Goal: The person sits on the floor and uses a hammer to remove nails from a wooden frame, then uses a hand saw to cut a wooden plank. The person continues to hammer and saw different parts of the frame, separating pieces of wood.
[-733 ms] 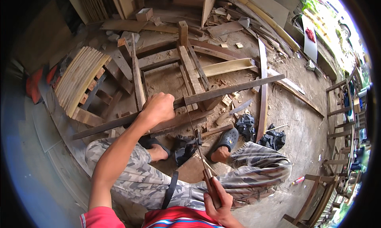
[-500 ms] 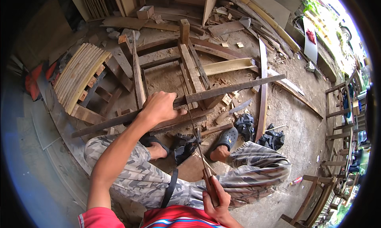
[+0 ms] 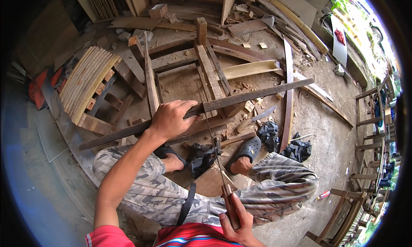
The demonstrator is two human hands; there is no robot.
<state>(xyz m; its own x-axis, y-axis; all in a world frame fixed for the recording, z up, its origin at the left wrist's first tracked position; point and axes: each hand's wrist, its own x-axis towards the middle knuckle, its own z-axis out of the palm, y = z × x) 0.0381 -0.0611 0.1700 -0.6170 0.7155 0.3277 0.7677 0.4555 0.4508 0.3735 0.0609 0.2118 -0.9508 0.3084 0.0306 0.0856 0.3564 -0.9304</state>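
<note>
My left hand (image 3: 171, 120) is closed over a long dark wooden strip (image 3: 262, 93), pressing down on it from above. The strip runs slantwise across the view above my knees, resting on wooden pieces below. My right hand (image 3: 240, 224), low in front of my red shirt, grips the brown wooden handle of a hand saw (image 3: 230, 204). Seen nearly edge-on, the saw's thin blade reaches up and away and meets the strip just right of my left fingers. How deep the blade sits in the wood cannot be made out.
A wooden frame (image 3: 206, 71) stands beyond the strip, with a slatted curved piece (image 3: 88, 81) to its left. A machete-like blade (image 3: 264, 114), black plastic bags (image 3: 269, 135) and wood scraps lie near my clog (image 3: 246, 150). Wooden chairs (image 3: 339, 212) stand at right.
The whole view has shifted slightly. My left hand stays on the strip and my right hand on the saw, in nearly the same arrangement.
</note>
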